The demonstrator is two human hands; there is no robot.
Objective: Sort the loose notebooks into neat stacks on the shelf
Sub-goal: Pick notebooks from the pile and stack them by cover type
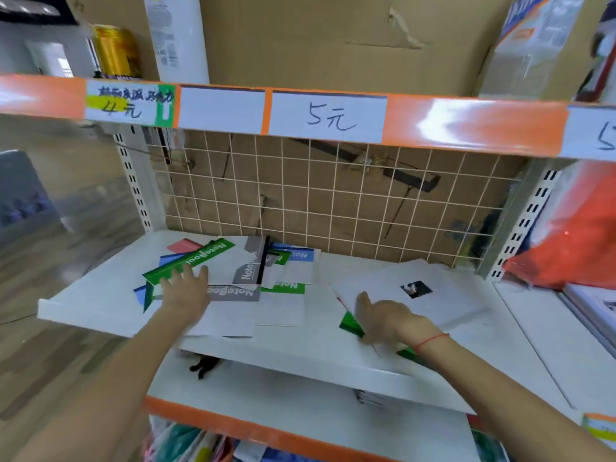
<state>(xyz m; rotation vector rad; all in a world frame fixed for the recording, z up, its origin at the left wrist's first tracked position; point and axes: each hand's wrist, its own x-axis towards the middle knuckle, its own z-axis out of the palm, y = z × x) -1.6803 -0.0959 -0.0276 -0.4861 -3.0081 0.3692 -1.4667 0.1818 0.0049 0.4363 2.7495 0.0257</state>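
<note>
From my feed, the loose notebooks (233,278) lie scattered on the white shelf (100,305), left of a tidier white stack (433,295). My left hand (186,288) rests flat on the green notebook (186,260), fingers spread. My right hand (383,320) has curled fingers pinching the stack's front corner, over a green cover (350,323).
</note>
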